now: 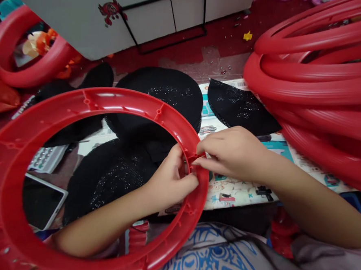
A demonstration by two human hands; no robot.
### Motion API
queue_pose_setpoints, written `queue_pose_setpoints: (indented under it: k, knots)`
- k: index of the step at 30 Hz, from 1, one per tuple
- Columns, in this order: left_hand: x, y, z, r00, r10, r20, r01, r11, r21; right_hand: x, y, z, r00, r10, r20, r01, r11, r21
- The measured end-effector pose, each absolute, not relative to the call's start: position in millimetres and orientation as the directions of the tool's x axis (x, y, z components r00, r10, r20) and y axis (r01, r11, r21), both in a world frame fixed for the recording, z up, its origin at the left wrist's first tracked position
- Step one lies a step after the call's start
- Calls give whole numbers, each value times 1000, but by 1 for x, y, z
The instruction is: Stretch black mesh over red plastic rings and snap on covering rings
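Observation:
A large red plastic ring (121, 101), its hollow ribbed inside facing me, is tilted across the front left. My left hand (168, 181) reaches through its opening and grips the inner rim on the right side. Pinched fingers of my right hand (231, 152) touch a small post inside the channel, close to my left thumb. Whatever sits between those right fingertips is too small to make out. Black perforated fabric discs (171, 87) lie behind and beneath the ring. A folded black fabric piece (240, 106) rests beyond my right hand.
Red rings are stacked (318, 86) at the right; another red ring (22, 74) stands at the far left. Printed cardboard (244, 196) lies beneath the fabric. A calculator (46, 159) and a phone (43, 202) show through the ring. White panels (157, 21) stand behind.

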State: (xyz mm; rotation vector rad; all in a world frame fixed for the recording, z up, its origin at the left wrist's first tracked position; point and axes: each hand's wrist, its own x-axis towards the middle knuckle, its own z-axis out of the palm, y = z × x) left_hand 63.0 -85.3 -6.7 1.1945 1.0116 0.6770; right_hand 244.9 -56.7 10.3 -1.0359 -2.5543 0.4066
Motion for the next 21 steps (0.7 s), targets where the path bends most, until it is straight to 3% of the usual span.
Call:
queue_pose_setpoints:
  k: [8,16,21]
  knots:
    - [55,-85,-4,607,684,-406,223,344,912,251,-55,14,-764,563,316,548,824,-143]
    - [53,-85,-2,675,644,-361,313,193,930,250,-55,11,-764,525,374,536,840,-84]
    - [49,-86,-6,704,621,-345,358,109,927,251,-53,9,-766,527,369,517,845,-135]
